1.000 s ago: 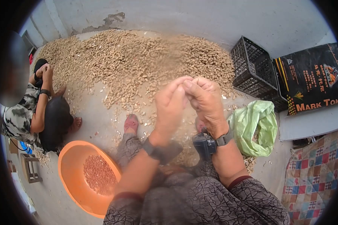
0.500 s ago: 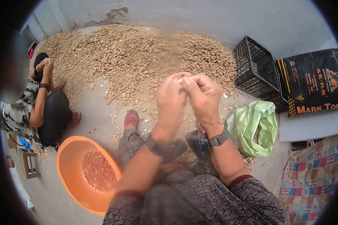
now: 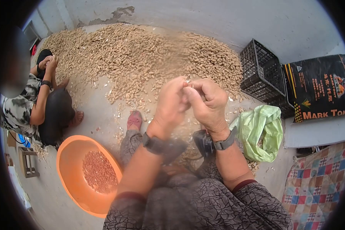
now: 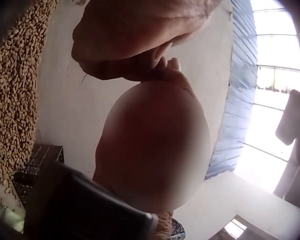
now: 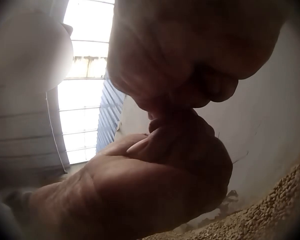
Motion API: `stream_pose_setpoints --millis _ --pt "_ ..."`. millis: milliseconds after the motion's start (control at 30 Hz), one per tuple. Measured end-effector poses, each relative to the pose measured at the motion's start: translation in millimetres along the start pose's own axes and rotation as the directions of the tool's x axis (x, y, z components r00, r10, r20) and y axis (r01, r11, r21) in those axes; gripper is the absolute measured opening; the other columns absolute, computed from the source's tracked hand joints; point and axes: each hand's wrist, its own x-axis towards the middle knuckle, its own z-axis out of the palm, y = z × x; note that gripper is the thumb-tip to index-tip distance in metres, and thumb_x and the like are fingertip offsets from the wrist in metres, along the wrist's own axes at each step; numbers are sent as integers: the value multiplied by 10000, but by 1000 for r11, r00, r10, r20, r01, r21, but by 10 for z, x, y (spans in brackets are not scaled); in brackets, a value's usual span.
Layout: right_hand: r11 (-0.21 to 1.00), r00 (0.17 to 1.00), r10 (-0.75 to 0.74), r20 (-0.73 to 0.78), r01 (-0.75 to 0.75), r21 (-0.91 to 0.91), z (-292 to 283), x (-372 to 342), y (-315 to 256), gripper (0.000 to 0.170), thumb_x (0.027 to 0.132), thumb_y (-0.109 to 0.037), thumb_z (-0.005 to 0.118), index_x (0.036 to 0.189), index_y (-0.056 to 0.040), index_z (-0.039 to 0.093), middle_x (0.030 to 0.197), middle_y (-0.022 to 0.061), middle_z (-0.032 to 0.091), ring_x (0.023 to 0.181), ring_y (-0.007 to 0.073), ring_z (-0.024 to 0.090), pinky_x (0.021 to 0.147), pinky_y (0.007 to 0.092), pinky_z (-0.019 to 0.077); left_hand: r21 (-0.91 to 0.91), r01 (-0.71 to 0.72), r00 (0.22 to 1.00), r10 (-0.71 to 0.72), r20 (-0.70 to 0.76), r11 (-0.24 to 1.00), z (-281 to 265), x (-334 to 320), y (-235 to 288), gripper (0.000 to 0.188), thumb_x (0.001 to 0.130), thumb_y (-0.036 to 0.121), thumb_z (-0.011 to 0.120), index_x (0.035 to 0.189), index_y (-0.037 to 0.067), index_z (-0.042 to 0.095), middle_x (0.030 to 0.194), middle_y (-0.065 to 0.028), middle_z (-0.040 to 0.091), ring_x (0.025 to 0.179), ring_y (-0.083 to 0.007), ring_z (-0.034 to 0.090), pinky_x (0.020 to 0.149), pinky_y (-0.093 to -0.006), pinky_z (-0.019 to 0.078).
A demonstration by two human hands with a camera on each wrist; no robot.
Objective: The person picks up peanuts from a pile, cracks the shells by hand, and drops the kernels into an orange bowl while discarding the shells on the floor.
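In the head view, the left hand (image 3: 169,107) and the right hand (image 3: 210,105) meet at their fingertips, both with curled fingers. A small cracked peanut (image 3: 188,79) is pinched between them, with a reddish bit showing beside the pale shell. The left wrist view has the left hand (image 4: 135,35) above the right hand, which a blur partly covers. From the right wrist, the right hand (image 5: 175,50) appears above the left hand (image 5: 155,175), their fingers touching; the peanut is hidden there.
Unshelled peanuts (image 3: 134,57) lie heaped along the wall. An orange basin (image 3: 71,168) with red kernels (image 3: 99,172) stands lower left, near a seated person (image 3: 38,103). At right are black crates (image 3: 262,73), a green sack (image 3: 257,134), a black bag (image 3: 318,88) and a patchwork cloth (image 3: 318,180).
The hands remain together at nearly the same place. The left hand has turned and shifted slightly, and a bit of shell with something reddish now shows at the fingertips.
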Motion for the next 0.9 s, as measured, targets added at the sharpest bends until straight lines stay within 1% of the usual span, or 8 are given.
stream_pose_setpoints --millis 33,67,167,300,500,567,800,900 --pt "992 998 -45 39 49 -113 -42 -6 55 26 781 41 592 790 17 593 670 89 605 569 146 586 486 256 453 -524 293 953 -291 89 800 -14 10 23 55 768 61 520 728 55 482 655 -59 484 529 -194 440 480 -285 342" --pt "970 993 -85 83 102 -223 -74 -8 85 45 757 35 609 784 1 598 680 97 602 585 178 591 506 281 449 -837 470 830 -463 311 280 -24 14 38 115 813 101 497 704 75 470 642 -21 469 478 -125 399 443 -251 304" --pt "850 939 -280 199 339 -404 -97 50 -32 77 725 17 632 788 -17 603 688 110 591 606 227 583 535 319 436 -808 452 823 -526 215 378 23 27 56 231 922 185 430 740 75 523 600 5 512 390 -53 354 348 -178 262" --pt "823 943 -278 184 333 -461 -90 31 -26 57 741 8 635 782 -15 602 674 112 589 586 223 578 531 319 437 -781 480 807 -550 214 400 5 36 72 245 927 210 444 751 66 534 607 7 512 397 -54 364 359 -184 271" --pt "925 993 -121 6 116 -361 -108 28 85 35 772 -7 627 762 -5 594 619 93 585 552 197 577 524 289 438 -779 442 864 -443 238 444 -11 42 159 217 920 201 489 776 47 542 635 9 517 433 -36 369 386 -173 275" --pt "981 997 -11 -73 -3 -192 -84 45 25 54 801 -12 608 752 6 593 617 76 603 545 144 572 525 261 442 -716 443 891 -356 283 539 -37 48 162 141 888 124 493 803 27 550 669 3 512 496 -33 385 439 -176 282" --pt "970 974 191 -121 -206 -127 -119 83 -116 97 818 -45 615 744 17 602 613 47 609 551 79 547 500 239 426 -697 444 892 -352 284 563 -57 49 165 149 838 44 479 944 -15 565 710 -36 579 461 -26 391 401 -157 288" --pt "961 965 241 -99 -252 -117 -207 101 -68 140 827 -92 619 732 11 614 609 33 600 542 67 528 481 229 404 -639 522 833 -498 241 564 -94 60 205 183 820 20 452 961 -29 557 711 -42 582 457 -34 397 396 -156 289"
